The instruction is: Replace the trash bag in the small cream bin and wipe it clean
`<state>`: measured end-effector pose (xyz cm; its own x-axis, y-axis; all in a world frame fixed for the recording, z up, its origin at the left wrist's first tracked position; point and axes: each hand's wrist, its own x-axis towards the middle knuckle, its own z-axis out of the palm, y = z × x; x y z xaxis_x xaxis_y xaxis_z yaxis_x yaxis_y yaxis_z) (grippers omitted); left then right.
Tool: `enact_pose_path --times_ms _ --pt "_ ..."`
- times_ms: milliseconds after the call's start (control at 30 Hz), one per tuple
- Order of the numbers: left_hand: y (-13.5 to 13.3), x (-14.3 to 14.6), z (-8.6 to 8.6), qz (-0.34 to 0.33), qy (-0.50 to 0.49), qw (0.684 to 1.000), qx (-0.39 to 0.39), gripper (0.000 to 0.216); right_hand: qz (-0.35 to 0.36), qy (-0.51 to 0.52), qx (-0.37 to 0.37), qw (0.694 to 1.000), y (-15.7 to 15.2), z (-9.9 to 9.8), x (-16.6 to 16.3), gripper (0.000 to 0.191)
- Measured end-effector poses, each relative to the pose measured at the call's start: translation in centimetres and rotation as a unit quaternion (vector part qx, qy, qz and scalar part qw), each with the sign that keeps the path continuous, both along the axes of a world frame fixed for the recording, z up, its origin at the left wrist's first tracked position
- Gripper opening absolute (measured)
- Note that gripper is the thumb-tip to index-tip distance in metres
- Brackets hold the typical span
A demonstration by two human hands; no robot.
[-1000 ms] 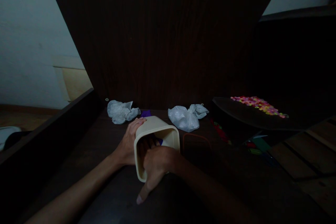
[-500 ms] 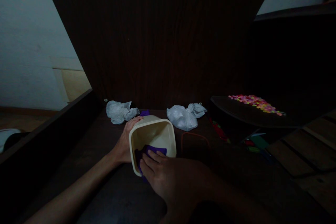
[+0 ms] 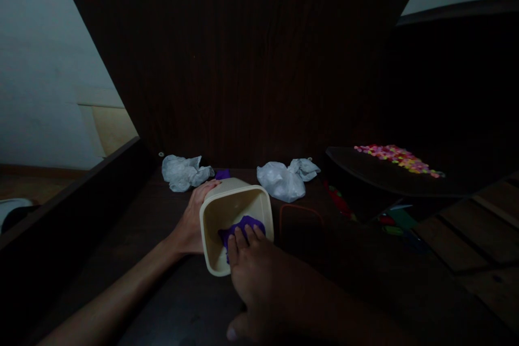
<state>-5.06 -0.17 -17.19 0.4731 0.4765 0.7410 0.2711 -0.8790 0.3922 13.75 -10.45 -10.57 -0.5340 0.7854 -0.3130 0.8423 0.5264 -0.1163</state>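
A cream square container (image 3: 227, 203) lies tilted on the dark table, its mouth facing me. My left hand (image 3: 191, 221) grips its left side, fingers curled over the top wall. My right hand (image 3: 253, 267) reaches into the mouth and its fingers press a purple cloth (image 3: 239, 226) against the inner wall. The fingertips lie flat on the cloth and the thumb points down toward me.
Two crumpled white plastic bags (image 3: 183, 172) (image 3: 286, 179) lie behind the container against a dark wooden panel. A dark orange-edged lid (image 3: 302, 221) lies to the right. Farther right a dark tray (image 3: 385, 175) carries several bright small pieces (image 3: 395, 154). A raised dark edge runs along the left.
My right hand came out of the container's depth and now presses the purple cloth near the mouth. The container tipped so its opening faces me more. My left hand kept its hold.
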Motion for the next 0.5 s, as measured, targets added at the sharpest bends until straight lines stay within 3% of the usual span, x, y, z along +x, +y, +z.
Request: enact_pose_path --times_ms 67,167,333,500 --pt "0.0 0.0 -0.1 0.009 -0.001 1.0 -0.007 0.116 0.002 -0.001 -0.023 1.0 0.6 0.3 -0.1 0.128" --pt "-0.1 0.2 -0.3 0.022 -0.009 1.0 -0.003 0.111 0.041 -0.004 -0.043 0.998 1.6 0.5 -0.3 0.134" --pt "0.0 0.4 -0.4 0.018 -0.017 0.999 0.029 0.104 0.07 -0.031 -0.062 0.995 3.1 1.9 -0.9 0.117" --pt "0.1 0.5 -0.6 0.028 -0.018 0.999 0.041 0.104 0.158 -0.07 -0.109 0.979 4.4 3.9 -1.7 0.109"
